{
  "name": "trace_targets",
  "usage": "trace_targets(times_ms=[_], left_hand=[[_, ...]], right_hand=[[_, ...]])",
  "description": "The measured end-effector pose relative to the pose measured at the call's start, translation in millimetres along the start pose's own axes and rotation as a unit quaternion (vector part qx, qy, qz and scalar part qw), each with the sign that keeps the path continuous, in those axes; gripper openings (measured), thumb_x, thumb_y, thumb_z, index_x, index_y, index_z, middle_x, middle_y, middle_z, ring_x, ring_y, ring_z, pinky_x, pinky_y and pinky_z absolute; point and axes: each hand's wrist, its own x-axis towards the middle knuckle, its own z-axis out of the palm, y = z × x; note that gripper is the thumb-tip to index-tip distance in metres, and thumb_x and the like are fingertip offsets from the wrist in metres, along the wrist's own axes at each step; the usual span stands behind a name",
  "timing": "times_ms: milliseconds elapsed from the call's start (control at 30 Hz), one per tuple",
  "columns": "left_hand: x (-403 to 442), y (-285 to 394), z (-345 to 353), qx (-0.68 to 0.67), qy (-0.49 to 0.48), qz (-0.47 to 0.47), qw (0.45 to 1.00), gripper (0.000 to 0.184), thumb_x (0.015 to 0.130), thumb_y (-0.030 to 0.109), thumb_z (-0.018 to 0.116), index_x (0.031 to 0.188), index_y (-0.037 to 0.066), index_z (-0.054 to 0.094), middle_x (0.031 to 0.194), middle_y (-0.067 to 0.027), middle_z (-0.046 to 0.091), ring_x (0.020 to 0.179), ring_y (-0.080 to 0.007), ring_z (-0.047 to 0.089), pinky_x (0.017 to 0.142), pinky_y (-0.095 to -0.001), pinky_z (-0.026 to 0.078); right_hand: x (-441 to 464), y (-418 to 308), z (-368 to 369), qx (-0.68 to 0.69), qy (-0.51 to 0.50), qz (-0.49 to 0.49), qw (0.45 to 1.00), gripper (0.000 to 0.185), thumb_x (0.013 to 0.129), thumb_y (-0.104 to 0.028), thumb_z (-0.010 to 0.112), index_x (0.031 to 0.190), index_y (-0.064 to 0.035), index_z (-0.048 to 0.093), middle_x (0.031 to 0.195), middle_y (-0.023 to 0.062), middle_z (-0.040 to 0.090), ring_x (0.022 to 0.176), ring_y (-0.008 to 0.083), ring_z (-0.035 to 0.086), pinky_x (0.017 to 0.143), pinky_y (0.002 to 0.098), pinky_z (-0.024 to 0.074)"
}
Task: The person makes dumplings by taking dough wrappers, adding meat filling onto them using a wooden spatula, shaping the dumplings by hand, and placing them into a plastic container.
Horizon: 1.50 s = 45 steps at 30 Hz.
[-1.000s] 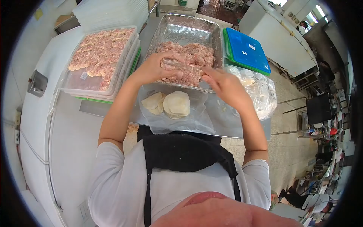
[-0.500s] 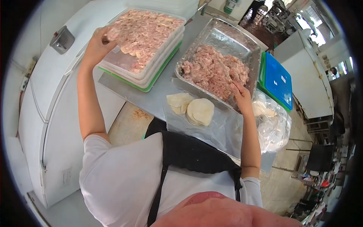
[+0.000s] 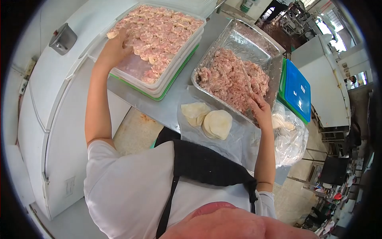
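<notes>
My left hand [image 3: 114, 51] is over the near left part of a plastic tray [image 3: 137, 84] packed with rows of meat-filled dumplings [image 3: 163, 30]. Its thumb and fingers are apart, with the fingertips among the dumplings at the left edge. My right hand [image 3: 261, 111] grips a thin, meat-smeared spatula [image 3: 247, 81], whose blade lies in the ground meat filling [image 3: 227, 77]. The filling fills the near part of a metal pan [image 3: 223, 100]. Round dumpling wrappers [image 3: 217, 124] lie in two overlapping stacks on a plastic sheet [image 3: 191, 133] between tray and pan.
Blue and green lids [image 3: 295, 89] stand right of the pan, above a clear plastic bag [image 3: 290, 143] with pale contents. A metal pot [image 3: 63, 39] sits on the white freezer [image 3: 63, 91] at left. The tray rests on stacked trays at the metal table's [image 3: 159, 107] left.
The view has shifted slightly, so tray and pan appear a little farther right. My left hand's thumb and fingers have spread at the tray. My right hand keeps the spatula in the meat.
</notes>
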Motion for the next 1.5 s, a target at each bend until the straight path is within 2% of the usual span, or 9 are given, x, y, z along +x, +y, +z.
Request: trace_targets(times_ms=[67,167,267,400,533,933,1133,1333,1500], left_hand=[[4.4,-9.0,6.6,-0.013,0.023,0.052,0.998,0.080,0.074,0.012,0.070,0.145,0.015,0.033,0.100,-0.0231,0.064,0.092,-0.0378,0.062,0.079,-0.0435,0.048],[1.9,-6.7,1.4,-0.035,0.019,0.123,0.992,0.079,0.074,0.012,0.069,0.144,0.015,0.034,0.112,-0.0230,0.061,0.103,-0.0386,0.059,0.086,-0.0431,0.046],[-23.3,22.1,-15.3,0.061,0.005,0.091,0.994,0.071,0.075,0.011,0.068,0.140,0.014,0.042,0.120,-0.0206,0.059,0.110,-0.0371,0.057,0.091,-0.0414,0.045],[-66.1,116.2,-7.3,-0.225,-0.002,0.136,0.965,0.048,0.078,0.012,0.068,0.124,0.009,0.058,0.119,-0.0141,0.062,0.108,-0.0303,0.059,0.092,-0.0381,0.046],[-86.2,154.0,77.0,-0.264,-0.134,0.396,0.869,0.029,0.084,0.009,0.063,0.112,0.007,0.062,0.112,-0.0125,0.062,0.107,-0.0295,0.058,0.093,-0.0389,0.045],[-128.3,187.5,183.6,-0.265,-0.178,0.434,0.842,0.025,0.081,0.017,0.067,0.103,0.005,0.065,0.105,-0.0142,0.059,0.095,-0.0322,0.056,0.087,-0.0398,0.045],[-108.8,153.4,174.2,-0.437,-0.240,0.210,0.841,0.028,0.093,0.025,0.056,0.093,-0.002,0.063,0.084,-0.0126,0.058,0.083,-0.0271,0.056,0.079,-0.0351,0.045],[-97.9,170.4,145.9,-0.330,-0.204,0.261,0.884,0.030,0.095,0.026,0.054,0.093,-0.003,0.064,0.081,-0.0077,0.058,0.076,-0.0162,0.052,0.069,-0.0323,0.042],[-85.5,187.5,154.2,-0.526,-0.245,0.099,0.808,0.029,0.095,0.024,0.057,0.108,0.000,0.062,0.094,-0.0042,0.065,0.087,-0.0122,0.059,0.080,-0.0282,0.047]], right_hand=[[5.8,9.1,-3.5,-0.126,-0.024,-0.109,0.986,0.030,0.092,-0.019,0.063,0.117,-0.0032,0.063,0.088,-0.0005,0.063,0.066,0.0073,0.053,0.057,0.0236,0.0415],[-0.6,-16.2,-20.5,-0.245,-0.041,-0.187,0.950,0.029,0.090,-0.015,0.061,0.116,-0.0019,0.063,0.114,0.0182,0.065,0.107,0.0263,0.062,0.092,0.0320,0.0450],[-2.5,-59.7,-49.6,-0.387,-0.067,-0.143,0.909,0.029,0.091,-0.023,0.058,0.112,-0.0046,0.066,0.102,0.0179,0.066,0.095,0.0325,0.064,0.081,0.0385,0.0494],[-7.9,-38.8,-41.1,-0.572,-0.048,-0.165,0.802,0.030,0.092,-0.033,0.054,0.091,-0.0069,0.069,0.076,0.0138,0.066,0.071,0.0338,0.064,0.064,0.0441,0.0506],[-39.7,-38.2,-11.8,-0.661,-0.072,-0.172,0.727,0.029,0.092,-0.034,0.053,0.080,-0.0115,0.067,0.067,0.0107,0.063,0.066,0.0306,0.064,0.060,0.0440,0.0506],[-35.7,-34.8,-10.2,-0.659,-0.106,-0.140,0.731,0.032,0.094,-0.034,0.051,0.081,-0.0107,0.068,0.074,0.0114,0.068,0.073,0.0305,0.067,0.062,0.0434,0.0518],[-45.5,-27.6,-29.7,-0.337,-0.064,-0.106,0.933,0.039,0.095,-0.037,0.049,0.077,-0.0070,0.067,0.074,0.0167,0.065,0.074,0.0374,0.064,0.067,0.0469,0.0510],[-40.4,-43.3,-38.2,-0.582,-0.103,-0.078,0.803,0.030,0.094,-0.034,0.053,0.093,-0.0089,0.071,0.074,0.0169,0.064,0.071,0.0360,0.061,0.065,0.0412,0.0492],[-48.8,-26.0,-39.9,-0.388,-0.091,-0.070,0.915,0.030,0.094,-0.032,0.057,0.094,-0.0052,0.070,0.070,0.0102,0.065,0.065,0.0228,0.061,0.063,0.0355,0.0479]])
